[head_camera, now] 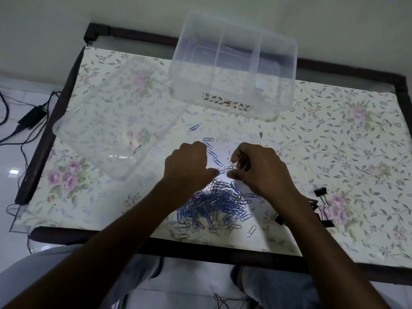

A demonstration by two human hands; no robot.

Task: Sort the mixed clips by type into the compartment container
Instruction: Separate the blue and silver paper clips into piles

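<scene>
- Both grips sit close together above the clip pile: my left hand is curled into a loose fist with its thumb tip pointing right, and whether it has a clip I cannot tell.
- On the other side, my right hand has its fingers curled around a few silver wire paper clips, pinched between thumb and fingertips.
- From the head view, the heap of mixed blue and silver paper clips lies on the floral-patterned bench, just below both hands and near the front edge.
- I see a short trail of loose blue paper clips running up from the heap between the two hands, with one more lying alone further back.
- Black binder clips lie to the right of the heap, partly hidden by my right forearm.
- Further back stands the clear plastic compartment container, with dividers visible inside.
- Its clear rectangular plastic lid lies flat at the left, beside the container.
- Off the bench at the left, a black power adapter with cables rests on the floor.
</scene>
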